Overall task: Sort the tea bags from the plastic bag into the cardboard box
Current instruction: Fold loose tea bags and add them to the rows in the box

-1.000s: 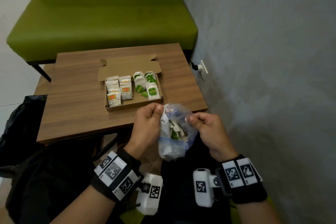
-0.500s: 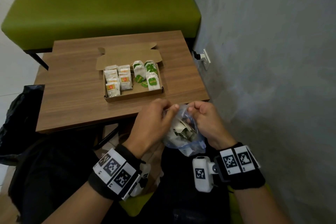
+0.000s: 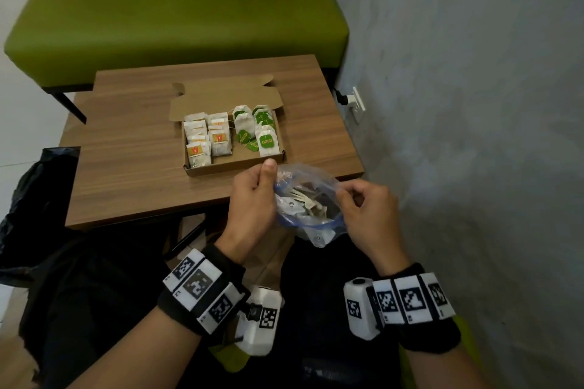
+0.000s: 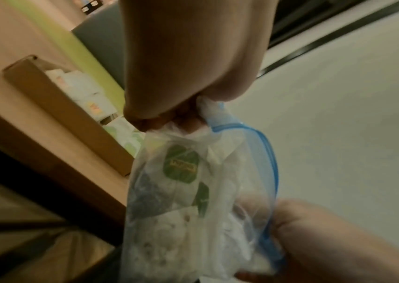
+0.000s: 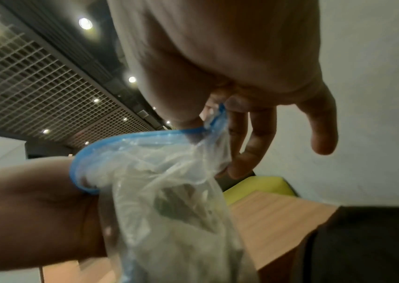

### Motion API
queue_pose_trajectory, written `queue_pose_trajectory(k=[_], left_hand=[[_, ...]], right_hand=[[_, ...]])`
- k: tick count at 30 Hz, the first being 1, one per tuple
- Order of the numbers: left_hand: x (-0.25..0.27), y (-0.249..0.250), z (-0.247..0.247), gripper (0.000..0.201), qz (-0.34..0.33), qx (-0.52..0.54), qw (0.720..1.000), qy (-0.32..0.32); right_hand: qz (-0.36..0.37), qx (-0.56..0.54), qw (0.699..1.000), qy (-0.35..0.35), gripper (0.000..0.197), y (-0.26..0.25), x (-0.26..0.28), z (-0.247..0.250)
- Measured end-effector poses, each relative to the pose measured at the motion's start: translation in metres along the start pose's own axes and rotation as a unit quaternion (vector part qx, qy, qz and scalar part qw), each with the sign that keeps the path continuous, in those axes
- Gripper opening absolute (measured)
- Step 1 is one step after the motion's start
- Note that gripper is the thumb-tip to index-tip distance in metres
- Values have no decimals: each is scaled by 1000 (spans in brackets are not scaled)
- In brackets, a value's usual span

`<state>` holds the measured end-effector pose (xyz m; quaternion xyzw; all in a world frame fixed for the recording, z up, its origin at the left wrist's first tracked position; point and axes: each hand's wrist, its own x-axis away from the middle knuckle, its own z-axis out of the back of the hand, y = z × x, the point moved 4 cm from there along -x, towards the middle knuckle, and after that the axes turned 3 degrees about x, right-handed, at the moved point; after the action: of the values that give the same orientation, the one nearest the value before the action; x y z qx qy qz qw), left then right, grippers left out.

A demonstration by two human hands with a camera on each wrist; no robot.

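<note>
A: Nearest the person, what is going on?

B: The plastic bag [image 3: 308, 208] hangs in the air over the lap, just short of the worktop's [image 3: 132, 180] near edge. The left hand [image 3: 252, 199] pinches one side of the blue zip rim, thumb and fingers clamped on the film. The right hand [image 3: 368, 211] pinches the opposite side between thumb and forefinger; the right wrist view shows its other fingers [image 5: 256, 145] loosely spread beside the bag. Between the two hands the mouth is held wide.

A: Is anything left inside?

B: Yes. A loose clump of tea bags [image 3: 303, 207] lies in the bottom, and the left wrist view shows at least one green tag [image 4: 181, 166] through the plastic. How many remain cannot be counted.

A: And further out?

B: The cardboard box [image 3: 234, 167] sits on the worktop with its lid folded back, well filled. Red-and-yellow-labelled tea bags [image 3: 207, 139] are stacked in two rows on its left side, green-labelled tea bags [image 3: 259, 129] on its right, with bare cardboard showing between the rows near the front wall.

A: So how far along?

B: Probably well past halfway. Neither hand holds a tea bag, so the rest must be picked out and placed by colour.
</note>
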<state>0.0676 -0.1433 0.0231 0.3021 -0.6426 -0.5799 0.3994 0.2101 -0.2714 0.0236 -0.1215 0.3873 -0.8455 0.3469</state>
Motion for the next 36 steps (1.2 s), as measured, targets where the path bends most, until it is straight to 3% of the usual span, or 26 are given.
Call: queue_pose_trajectory(k=[2, 4, 5, 7, 9, 11, 13, 16, 20, 23, 25, 26, 27, 29, 30, 32, 34, 36], left_hand=[[2, -2, -1, 47, 52, 72, 996, -18], [1, -12, 2, 43, 86, 60, 994, -24], [1, -18, 5, 43, 92, 20, 995, -28], [-3, -30, 11, 41, 65, -115, 990, -47], [-3, -31, 12, 26, 21, -226, 973, -45], [2, -15, 7, 14, -68, -268, 961, -14], [9, 5, -2, 14, -141, -297, 943, -49], [13, 19, -11, 25, -156, -377, 905, -124], [8, 26, -12, 31, -154, -423, 881, -147], [3, 24, -13, 33, -121, -364, 910, -160], [1, 20, -11, 38, -35, -246, 955, -164], [0, 16, -11, 37, 15, -168, 972, -165], [1, 12, -10, 36, 58, -91, 980, -168], [3, 6, -10, 37, 105, 15, 981, -164], [4, 4, -10, 39, 113, 43, 981, -150], [6, 1, -10, 43, 123, 81, 982, -118], [7, 0, -11, 43, 131, 122, 978, -107], [8, 1, -12, 43, 136, 148, 973, -113]], right_hand=[[-71, -116, 990, -23, 18, 4, -1, -4], [-193, -300, 932, -61, 20, 3, 1, -7], [-238, -364, 897, -81, 19, 1, 2, -7], [-277, -390, 871, -115, 21, -1, 1, -6], [-278, -342, 890, -116, 25, -1, -1, -5], [-261, -269, 922, -98, 25, -2, -2, -6], [-250, -237, 934, -96, 23, -6, -2, -9], [-236, -254, 931, -117, 22, -8, -2, -11], [-209, -258, 933, -137, 23, -8, -4, -6], [-199, -329, 908, -164, 15, -11, -5, -4], [-186, -366, 896, -167, 11, -10, -5, -5], [-167, -361, 905, -151, 8, -7, -5, -6], [-136, -331, 926, -118, 3, -5, -5, -4], [-37, -173, 984, -11, 17, 0, -5, 2], [14, -60, 997, 47, 27, 0, -3, 5], [89, 90, 983, 130, 41, -3, 4, 9], [127, 120, 976, 128, 44, -6, 7, 8], [126, 132, 981, 67, 52, -6, 7, 6]])
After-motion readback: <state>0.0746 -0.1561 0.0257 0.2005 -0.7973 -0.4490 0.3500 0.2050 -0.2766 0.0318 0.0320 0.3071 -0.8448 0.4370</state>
